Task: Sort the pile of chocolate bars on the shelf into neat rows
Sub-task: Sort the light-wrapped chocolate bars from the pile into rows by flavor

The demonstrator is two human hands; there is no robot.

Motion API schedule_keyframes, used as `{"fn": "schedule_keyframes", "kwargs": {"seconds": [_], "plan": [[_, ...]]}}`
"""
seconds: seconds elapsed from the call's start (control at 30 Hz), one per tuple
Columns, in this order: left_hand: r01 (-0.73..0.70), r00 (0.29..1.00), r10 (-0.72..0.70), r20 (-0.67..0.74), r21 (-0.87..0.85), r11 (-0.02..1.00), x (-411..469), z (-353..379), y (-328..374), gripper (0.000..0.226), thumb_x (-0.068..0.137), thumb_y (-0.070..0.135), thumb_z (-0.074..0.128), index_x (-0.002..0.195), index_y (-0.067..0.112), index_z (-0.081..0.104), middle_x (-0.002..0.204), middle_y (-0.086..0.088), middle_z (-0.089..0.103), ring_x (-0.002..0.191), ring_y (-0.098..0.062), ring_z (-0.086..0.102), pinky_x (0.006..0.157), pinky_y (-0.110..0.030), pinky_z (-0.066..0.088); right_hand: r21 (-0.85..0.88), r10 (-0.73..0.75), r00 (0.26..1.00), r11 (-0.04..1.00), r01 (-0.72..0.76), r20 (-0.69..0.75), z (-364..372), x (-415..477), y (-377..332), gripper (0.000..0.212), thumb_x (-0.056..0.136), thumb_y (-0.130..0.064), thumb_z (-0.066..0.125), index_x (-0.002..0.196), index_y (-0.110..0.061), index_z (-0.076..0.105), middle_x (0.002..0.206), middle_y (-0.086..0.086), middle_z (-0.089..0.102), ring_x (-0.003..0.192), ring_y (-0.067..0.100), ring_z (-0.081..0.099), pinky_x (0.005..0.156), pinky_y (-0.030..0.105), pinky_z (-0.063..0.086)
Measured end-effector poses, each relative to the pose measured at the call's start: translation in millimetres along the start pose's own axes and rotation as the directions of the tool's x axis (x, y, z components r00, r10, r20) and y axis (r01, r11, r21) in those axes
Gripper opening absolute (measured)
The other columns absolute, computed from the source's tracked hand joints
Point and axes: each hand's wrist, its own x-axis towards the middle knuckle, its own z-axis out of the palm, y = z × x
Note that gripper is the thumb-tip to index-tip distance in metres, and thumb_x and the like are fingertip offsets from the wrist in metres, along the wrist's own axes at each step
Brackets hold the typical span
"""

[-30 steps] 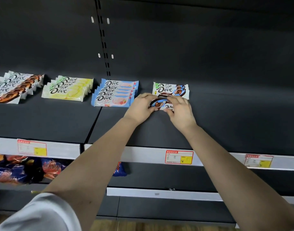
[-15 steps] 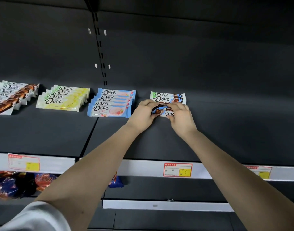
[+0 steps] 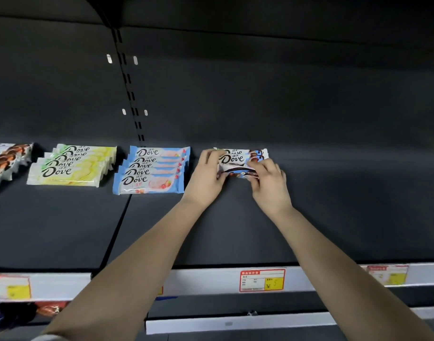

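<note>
On the dark shelf [image 3: 334, 205] lie rows of Dove chocolate bars: a brown-and-white stack [image 3: 4, 163] at the far left, a yellow stack [image 3: 73, 166], a light-blue stack [image 3: 152, 171], and a white-and-blue stack [image 3: 240, 156] near the back middle. My left hand [image 3: 207, 178] grips the left end of a white-and-blue bar [image 3: 235, 171] in front of that stack. My right hand [image 3: 268, 183] pinches its right end. The bar lies flat against the front of the stack, partly hidden by my fingers.
The shelf's white front rail [image 3: 211, 281] carries red-and-yellow price tags [image 3: 262, 280]. A perforated upright [image 3: 130, 87] divides the back panel. Bagged goods [image 3: 26, 313] sit on the lower shelf at the left. Bare shelf stretches to the right of my hands.
Both hands have pushed the bar farther back, up against the white-and-blue stack. The view has tilted upward, so the shelf sits lower in the frame.
</note>
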Motion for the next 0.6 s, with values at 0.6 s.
{"fn": "schedule_keyframes", "kwargs": {"seconds": [0.6], "plan": [[0.105,0.986,-0.084,0.145,-0.149,0.983,-1.6,-6.4,5.9,0.025,0.086,0.03,0.063,0.105,0.016,0.059,0.09,0.005,0.07,0.085,-0.012,0.063,0.077,-0.027,0.048,0.57,0.228,0.973,0.795,-0.21,0.041,-10.0,1.6,-32.1,0.012,0.082,-0.02,0.068,0.088,-0.019,0.057,0.091,-0.013,0.053,0.079,0.011,0.057,0.075,0.029,0.05]]}}
